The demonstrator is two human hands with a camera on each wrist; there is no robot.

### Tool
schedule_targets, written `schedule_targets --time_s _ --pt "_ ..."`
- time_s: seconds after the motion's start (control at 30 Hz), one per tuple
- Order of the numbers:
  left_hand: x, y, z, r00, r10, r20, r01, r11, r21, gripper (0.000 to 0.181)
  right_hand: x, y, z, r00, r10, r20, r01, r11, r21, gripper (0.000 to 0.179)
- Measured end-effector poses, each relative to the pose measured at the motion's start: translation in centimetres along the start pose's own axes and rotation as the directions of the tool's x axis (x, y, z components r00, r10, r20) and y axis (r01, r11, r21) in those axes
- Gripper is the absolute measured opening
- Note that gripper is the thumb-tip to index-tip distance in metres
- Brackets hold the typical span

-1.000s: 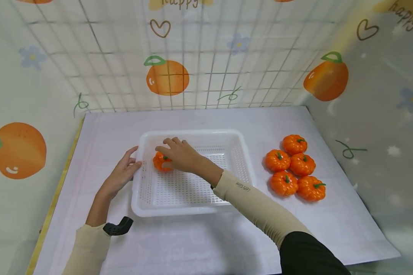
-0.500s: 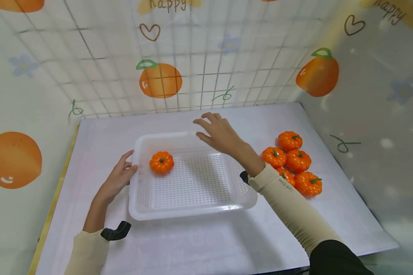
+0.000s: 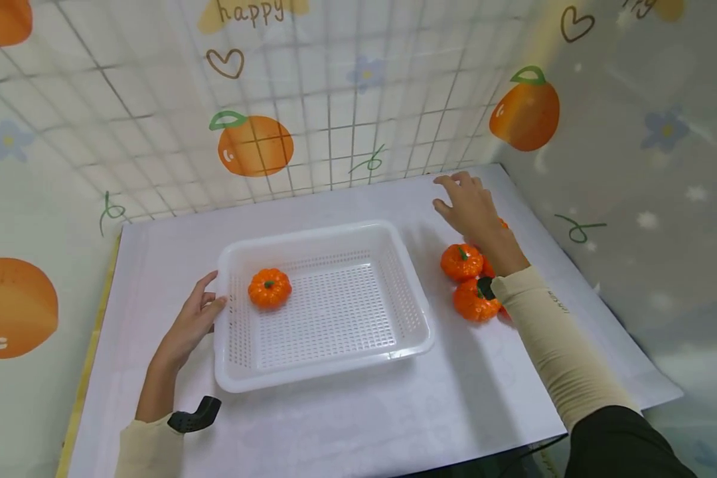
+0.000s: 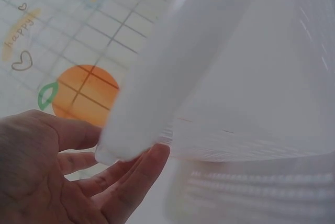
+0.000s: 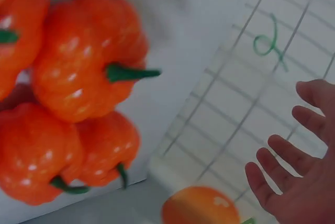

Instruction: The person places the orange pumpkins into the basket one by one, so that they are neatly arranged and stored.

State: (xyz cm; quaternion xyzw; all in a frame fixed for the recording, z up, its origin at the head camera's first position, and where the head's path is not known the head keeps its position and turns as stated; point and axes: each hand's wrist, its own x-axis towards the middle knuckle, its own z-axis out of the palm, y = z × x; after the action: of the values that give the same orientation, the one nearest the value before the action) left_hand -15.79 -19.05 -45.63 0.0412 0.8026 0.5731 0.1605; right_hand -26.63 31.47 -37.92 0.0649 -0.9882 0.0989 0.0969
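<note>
A white perforated plastic basket sits on the table with one small orange pumpkin in its left part. My left hand pinches the basket's left rim; in the left wrist view the thumb lies on one side of the rim and fingertips on the other. At the right, several glossy orange pumpkins with green stems lie in a cluster. Over the far side of that cluster is my right hand, holding nothing, fingers spread and slightly bent. Its forearm hides part of the cluster.
A white cloth covers the table. Behind it stands a grid-patterned curtain printed with oranges, and more curtain closes off both sides. Black wrist cameras sit at the cuffs.
My right hand has left the pumpkin in the basket and moved right, over the basket, to the cluster. The left hand stays at the rim. The head view has shifted and tilted.
</note>
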Motion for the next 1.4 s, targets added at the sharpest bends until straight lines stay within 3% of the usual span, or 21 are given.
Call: schedule_targets --time_s 0.17,0.47,0.73,0.9,1.1,1.3,1.4 --pt "0.0 -0.3 -0.1 1.0 0.016 0.0 -0.016 1.0 -0.007 0.062 -0.9 2.9 -0.2 0.995 0.088 0.036 -0.089 0.996 0.026 0.046" --pt "0.1 -0.7 0.0 1.0 -0.008 -0.02 0.008 1.0 -0.012 0.061 -2.7 6.6 1.2 0.973 0.212 0.088 -0.217 0.975 0.051 0.052" --pt "0.1 -0.3 -0.2 1.0 0.004 -0.012 -0.004 1.0 -0.02 0.061 -3.7 8.3 3.2 0.91 0.312 0.274 -0.34 0.939 0.059 0.071" --pt "-0.2 0.6 -0.2 1.0 0.005 0.006 -0.004 1.0 -0.03 0.06 -4.4 8.7 4.0 0.889 0.334 0.314 -0.371 0.926 0.065 0.07" --pt "-0.7 1.6 -0.1 1.0 0.004 0.009 -0.004 0.999 -0.04 0.061 -4.6 9.0 4.5 0.886 0.339 0.316 -0.38 0.922 0.076 0.064" --pt "0.0 0.2 -0.3 1.0 -0.003 0.001 0.003 1.0 -0.014 0.061 -4.3 9.3 4.8 0.897 0.326 0.298 -0.367 0.925 0.096 0.064" --pt "0.2 -0.2 -0.4 1.0 -0.002 -0.012 0.002 1.0 -0.005 0.062 -4.1 9.5 5.0 0.915 0.297 0.274 -0.336 0.936 0.108 0.064"
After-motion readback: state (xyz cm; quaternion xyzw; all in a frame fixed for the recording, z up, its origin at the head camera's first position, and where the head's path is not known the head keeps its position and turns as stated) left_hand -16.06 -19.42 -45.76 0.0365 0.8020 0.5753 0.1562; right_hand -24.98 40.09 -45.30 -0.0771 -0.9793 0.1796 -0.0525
